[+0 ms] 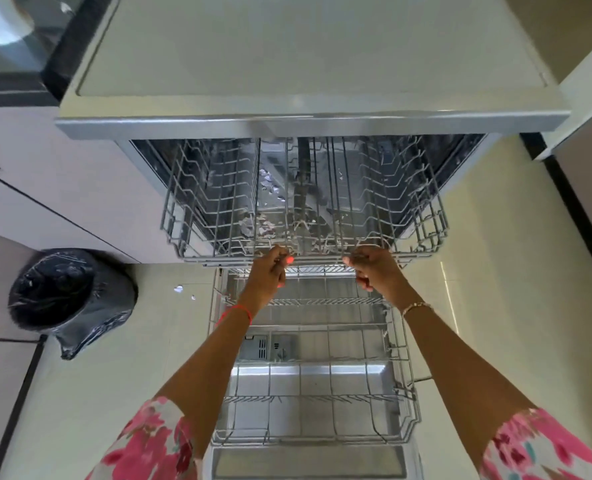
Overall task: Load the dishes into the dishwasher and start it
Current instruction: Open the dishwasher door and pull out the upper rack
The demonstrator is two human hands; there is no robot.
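Note:
The dishwasher stands open below me, its door folded down. Its upper wire rack is partly slid out and holds no dishes. Below it the lower wire rack is pulled out over the door, also without dishes. My left hand grips the front rail of the upper rack left of centre. My right hand curls its fingers on the same rail right of centre. No dishes are in view.
A bin lined with a black bag stands on the pale tiled floor at the left. White cabinet fronts flank the dishwasher's left side. A dark counter lies at the upper left. Small scraps lie on the floor.

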